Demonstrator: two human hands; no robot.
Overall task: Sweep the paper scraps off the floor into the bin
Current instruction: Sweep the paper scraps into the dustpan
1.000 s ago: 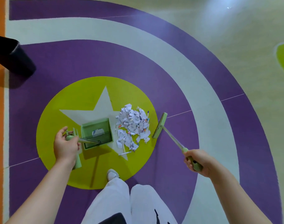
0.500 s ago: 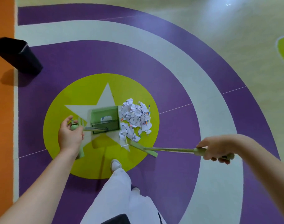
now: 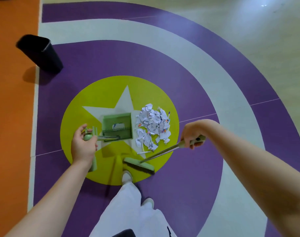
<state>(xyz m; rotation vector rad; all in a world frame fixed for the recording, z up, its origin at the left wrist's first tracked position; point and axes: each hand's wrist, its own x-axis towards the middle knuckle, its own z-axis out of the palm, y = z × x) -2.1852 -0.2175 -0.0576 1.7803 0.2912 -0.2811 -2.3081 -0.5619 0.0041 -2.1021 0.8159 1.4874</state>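
The dustpan [image 3: 117, 125] is steadied beside the scraps [image 3: 152, 127] by the gripping left hand [image 3: 83, 146], while the broom [image 3: 139, 165] is clasped in the right hand [image 3: 192, 134] for sweeping.

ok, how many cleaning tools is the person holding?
2. The dustpan sits on the floor left of the paper scraps, its handle held by the left hand. The broom, head near the shoe, is gripped by the right hand.

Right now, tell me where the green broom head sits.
In the head view the green broom head rests on the near edge of the yellow-green floor circle, just ahead of the person's white shoe and nearer than the pile of white paper scraps.
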